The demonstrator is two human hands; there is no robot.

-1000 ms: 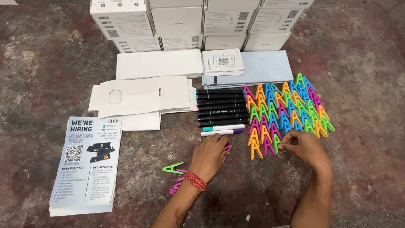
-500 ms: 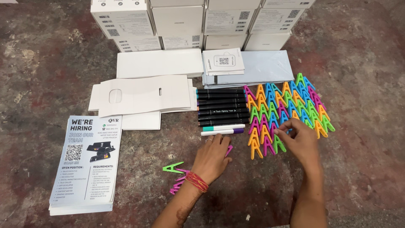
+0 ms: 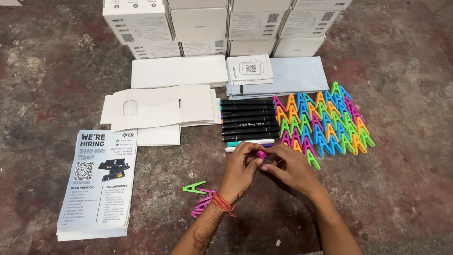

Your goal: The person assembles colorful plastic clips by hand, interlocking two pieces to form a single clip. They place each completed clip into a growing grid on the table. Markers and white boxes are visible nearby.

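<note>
- Two bare hands meet at the middle of a worn, reddish-brown concrete floor (image 3: 401, 189), seen from above.
- Left hand (image 3: 240, 170), with a red thread bracelet (image 3: 222, 203) at the wrist, has its fingers curled in, pinching a small pink clip (image 3: 261, 154).
- Right hand (image 3: 292, 170) presses in from the other side, its fingertips touching the same pink clip; whether it also grips something dark there is hard to tell.
- Just beyond the hands lies a row of black markers (image 3: 249, 119) side by side, with two lighter pens (image 3: 250, 143) at the near edge, partly hidden by the fingers.
- To the right of the markers, many coloured clips (image 3: 325, 125) in orange, green, blue and pink lie in neat overlapping rows.
- Near the left wrist, a green clip (image 3: 194, 187) and a few pink clips (image 3: 202, 208) lie loose on the floor.
- Farther left sits a stack of printed flyers (image 3: 99, 182).
- Above the flyers lie flat white cardboard sheets (image 3: 160, 108), one with a cut-out window.
- Behind the markers, a small white card (image 3: 249, 69) rests on pale blue envelopes (image 3: 297, 75).
- White boxes (image 3: 222, 23) are stacked in a row along the far edge.
</note>
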